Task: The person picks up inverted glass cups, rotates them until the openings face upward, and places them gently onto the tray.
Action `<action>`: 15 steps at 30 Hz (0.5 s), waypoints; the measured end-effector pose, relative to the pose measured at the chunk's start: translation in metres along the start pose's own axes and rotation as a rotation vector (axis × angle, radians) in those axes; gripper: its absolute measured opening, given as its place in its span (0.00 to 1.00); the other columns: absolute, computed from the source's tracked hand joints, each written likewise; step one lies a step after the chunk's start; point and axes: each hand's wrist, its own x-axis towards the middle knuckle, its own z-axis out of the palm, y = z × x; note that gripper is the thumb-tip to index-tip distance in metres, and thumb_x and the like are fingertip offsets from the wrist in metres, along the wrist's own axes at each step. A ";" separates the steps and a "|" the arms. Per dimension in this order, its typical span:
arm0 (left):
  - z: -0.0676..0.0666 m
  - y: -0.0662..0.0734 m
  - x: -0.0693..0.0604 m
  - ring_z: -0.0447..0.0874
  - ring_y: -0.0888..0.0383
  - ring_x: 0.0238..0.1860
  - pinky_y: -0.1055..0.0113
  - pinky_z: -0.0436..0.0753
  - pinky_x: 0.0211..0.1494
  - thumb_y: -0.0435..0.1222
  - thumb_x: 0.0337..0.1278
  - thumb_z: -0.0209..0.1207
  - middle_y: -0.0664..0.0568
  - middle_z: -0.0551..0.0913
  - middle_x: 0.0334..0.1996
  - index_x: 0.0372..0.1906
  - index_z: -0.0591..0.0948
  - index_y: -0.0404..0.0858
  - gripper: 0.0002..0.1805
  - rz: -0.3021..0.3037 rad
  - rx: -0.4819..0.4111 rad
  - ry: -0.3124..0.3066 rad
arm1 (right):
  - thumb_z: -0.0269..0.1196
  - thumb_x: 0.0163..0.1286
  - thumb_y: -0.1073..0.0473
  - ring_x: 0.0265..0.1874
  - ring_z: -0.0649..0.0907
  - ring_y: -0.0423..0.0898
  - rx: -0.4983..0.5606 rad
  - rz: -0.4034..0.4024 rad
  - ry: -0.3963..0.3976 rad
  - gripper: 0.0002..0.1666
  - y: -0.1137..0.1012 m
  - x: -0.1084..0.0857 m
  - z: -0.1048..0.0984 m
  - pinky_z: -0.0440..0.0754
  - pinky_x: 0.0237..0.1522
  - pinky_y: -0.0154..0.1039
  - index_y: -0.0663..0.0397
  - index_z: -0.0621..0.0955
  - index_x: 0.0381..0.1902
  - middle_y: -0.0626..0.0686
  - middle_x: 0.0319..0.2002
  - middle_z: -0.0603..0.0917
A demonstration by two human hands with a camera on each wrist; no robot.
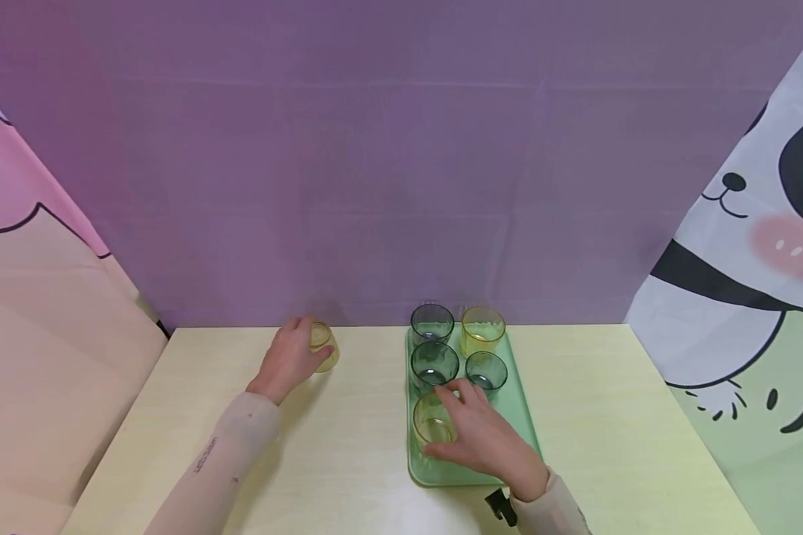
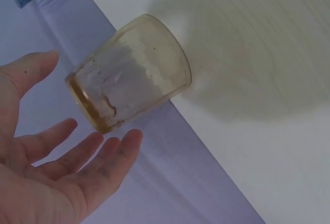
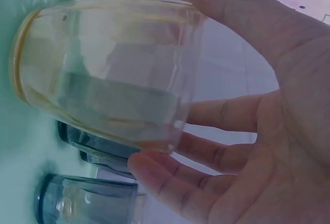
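A yellow clear glass (image 1: 433, 425) stands rim up at the front left of the green tray (image 1: 465, 477). My right hand (image 1: 485, 438) holds it near the rim, thumb on one side and fingers on the other; in the right wrist view the glass (image 3: 113, 74) fills the space before the palm. On the table to the left, another yellow glass (image 1: 325, 351) stands upside down, its thick amber base upward. Beside it is my left hand (image 1: 291, 362). The left wrist view shows that hand's thumb and fingers spread, apart from the glass (image 2: 131, 74).
Dark grey glasses (image 1: 435, 364) stand on the tray behind my right hand, along with a yellow glass (image 1: 483, 331) at the back right. A purple cloth (image 1: 388, 186) rises behind the pale table (image 1: 368, 446). Printed cloths hang at both sides.
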 end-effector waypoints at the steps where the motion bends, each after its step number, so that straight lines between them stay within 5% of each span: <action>1: 0.001 0.000 0.001 0.69 0.30 0.61 0.37 0.73 0.60 0.41 0.60 0.66 0.28 0.70 0.61 0.66 0.69 0.25 0.35 -0.001 0.002 -0.005 | 0.77 0.52 0.40 0.54 0.72 0.54 0.002 0.002 0.000 0.53 0.000 -0.001 -0.001 0.81 0.49 0.47 0.64 0.72 0.68 0.56 0.57 0.71; 15: 0.008 0.002 0.014 0.73 0.34 0.57 0.39 0.80 0.49 0.41 0.62 0.65 0.30 0.72 0.59 0.64 0.71 0.26 0.32 -0.054 0.060 -0.076 | 0.77 0.54 0.42 0.54 0.74 0.54 -0.027 -0.030 0.079 0.50 0.003 -0.009 -0.019 0.80 0.50 0.47 0.62 0.72 0.67 0.59 0.58 0.71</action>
